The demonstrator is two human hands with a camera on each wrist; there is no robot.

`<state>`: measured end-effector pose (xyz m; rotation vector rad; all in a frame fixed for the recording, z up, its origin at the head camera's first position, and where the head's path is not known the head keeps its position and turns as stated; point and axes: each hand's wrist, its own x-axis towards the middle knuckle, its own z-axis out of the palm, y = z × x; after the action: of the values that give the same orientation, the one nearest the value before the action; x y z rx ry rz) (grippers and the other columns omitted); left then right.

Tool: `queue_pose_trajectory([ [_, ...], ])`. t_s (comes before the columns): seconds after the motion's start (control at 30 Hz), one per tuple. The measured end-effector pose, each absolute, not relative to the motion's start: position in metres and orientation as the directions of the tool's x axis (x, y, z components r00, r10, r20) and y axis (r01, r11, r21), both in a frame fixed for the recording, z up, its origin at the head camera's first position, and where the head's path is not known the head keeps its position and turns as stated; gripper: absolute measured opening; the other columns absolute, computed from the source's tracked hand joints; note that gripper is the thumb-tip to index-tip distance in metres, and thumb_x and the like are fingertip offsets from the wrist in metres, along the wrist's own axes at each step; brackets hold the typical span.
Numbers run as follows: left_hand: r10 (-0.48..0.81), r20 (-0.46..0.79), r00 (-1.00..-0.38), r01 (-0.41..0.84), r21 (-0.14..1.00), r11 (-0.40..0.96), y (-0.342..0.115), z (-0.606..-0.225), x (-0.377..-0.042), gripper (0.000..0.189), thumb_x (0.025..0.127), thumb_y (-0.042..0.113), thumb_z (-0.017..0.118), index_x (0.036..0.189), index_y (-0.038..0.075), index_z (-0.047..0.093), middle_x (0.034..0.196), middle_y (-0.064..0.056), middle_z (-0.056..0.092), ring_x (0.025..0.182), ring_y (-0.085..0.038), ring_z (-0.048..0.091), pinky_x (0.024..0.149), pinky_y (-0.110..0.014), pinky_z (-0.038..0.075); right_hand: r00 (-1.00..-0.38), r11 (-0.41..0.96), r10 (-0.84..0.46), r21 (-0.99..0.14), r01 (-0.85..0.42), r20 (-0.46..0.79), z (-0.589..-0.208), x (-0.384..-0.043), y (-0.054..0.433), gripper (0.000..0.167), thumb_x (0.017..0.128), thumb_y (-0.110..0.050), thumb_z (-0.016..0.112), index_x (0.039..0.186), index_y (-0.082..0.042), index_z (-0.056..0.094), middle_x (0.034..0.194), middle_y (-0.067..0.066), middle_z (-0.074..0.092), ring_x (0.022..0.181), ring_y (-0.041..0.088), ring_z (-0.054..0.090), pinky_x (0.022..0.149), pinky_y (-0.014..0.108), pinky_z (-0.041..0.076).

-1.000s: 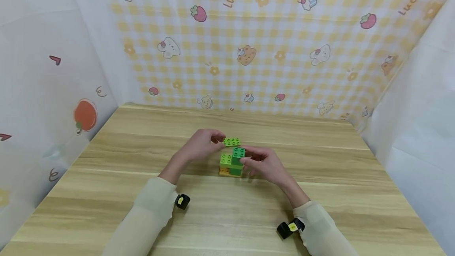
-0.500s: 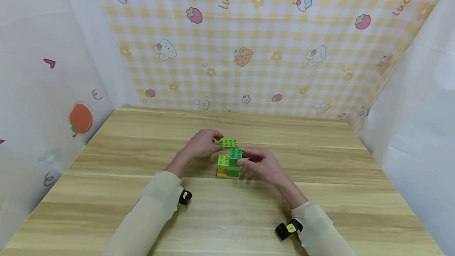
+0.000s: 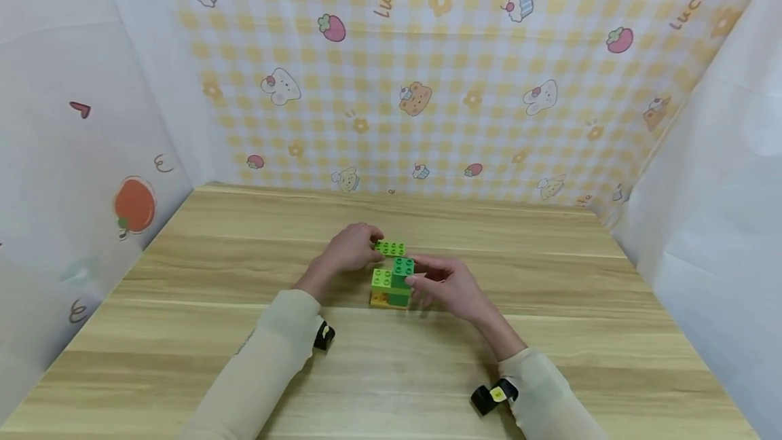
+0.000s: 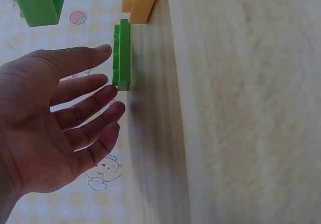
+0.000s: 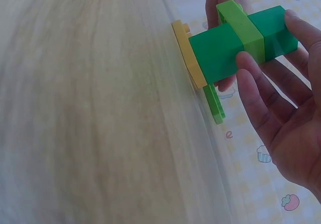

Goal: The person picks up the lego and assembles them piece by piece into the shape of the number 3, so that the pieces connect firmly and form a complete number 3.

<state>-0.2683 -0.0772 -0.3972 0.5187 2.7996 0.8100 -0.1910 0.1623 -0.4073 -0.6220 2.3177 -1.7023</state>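
Note:
A brick stack stands mid-table: a yellow base plate (image 5: pixel 187 53), a dark green brick (image 5: pixel 216 52), a lime green brick (image 3: pixel 381 279) across it, and a second dark green brick (image 3: pixel 402 271) on top. My right hand (image 3: pixel 455 286) pinches this top brick between thumb and fingers, its other fingers beside the stack. Behind the stack lies a flat lime green plate (image 3: pixel 391 248) with studs up. My left hand (image 4: pixel 55 108) is at its left end, fingers loosely bent, thumb and fingertips close to the plate; in the left wrist view they do not visibly grip it.
The wood-grain table (image 3: pixel 379 372) extends around the stack. A checked cloth (image 3: pixel 391 87) hangs behind it, with white cloths (image 3: pixel 79 73) at both sides. Black wrist cameras (image 3: pixel 489 397) sit by the sleeves.
My left hand has moved slightly right, closer over the end of the lime plate. My right hand stays on the top brick. The head view has shifted a little.

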Motion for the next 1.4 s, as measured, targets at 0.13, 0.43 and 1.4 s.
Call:
queue_pose_trajectory([
  [0.13, 0.371, -0.075, -0.926, 0.276, 0.538, 0.797, -0.075, -0.399, -0.270, 0.050, 0.094, 0.019, 0.079, 0.139, 0.002, 0.066, 0.134, -0.015, 0.067, 0.126, -0.030, 0.061, 0.112, -0.047, 0.048, -0.891, 0.245, -0.446, -0.945, -0.218, 0.090, -0.408, -0.192, 0.163, 0.045, 0.101, -0.020, 0.073, 0.144, -0.011, 0.066, 0.125, 0.017, 0.075, 0.083, 0.035, 0.074, 0.063, 0.040, 0.062],
  [0.43, 0.357, -0.087, -0.930, 0.261, 0.531, 0.807, -0.073, -0.404, -0.277, 0.050, 0.091, 0.015, 0.081, 0.137, 0.001, 0.067, 0.126, -0.014, 0.065, 0.116, -0.028, 0.061, 0.107, -0.045, 0.050, -0.891, 0.251, -0.445, -0.943, -0.221, 0.091, -0.412, -0.193, 0.164, 0.044, 0.101, -0.022, 0.073, 0.144, -0.013, 0.066, 0.124, 0.016, 0.075, 0.083, 0.036, 0.074, 0.063, 0.040, 0.062],
  [1.4, 0.360, -0.055, -0.931, 0.274, 0.543, 0.794, -0.073, -0.409, -0.281, 0.037, 0.093, 0.017, 0.079, 0.127, 0.003, 0.073, 0.123, -0.013, 0.073, 0.113, -0.028, 0.066, 0.104, -0.046, 0.052, -0.889, 0.246, -0.443, -0.938, -0.243, 0.113, -0.413, -0.193, 0.164, 0.042, 0.101, -0.019, 0.073, 0.142, -0.011, 0.068, 0.110, 0.018, 0.078, 0.078, 0.033, 0.074, 0.062, 0.038, 0.061],
])
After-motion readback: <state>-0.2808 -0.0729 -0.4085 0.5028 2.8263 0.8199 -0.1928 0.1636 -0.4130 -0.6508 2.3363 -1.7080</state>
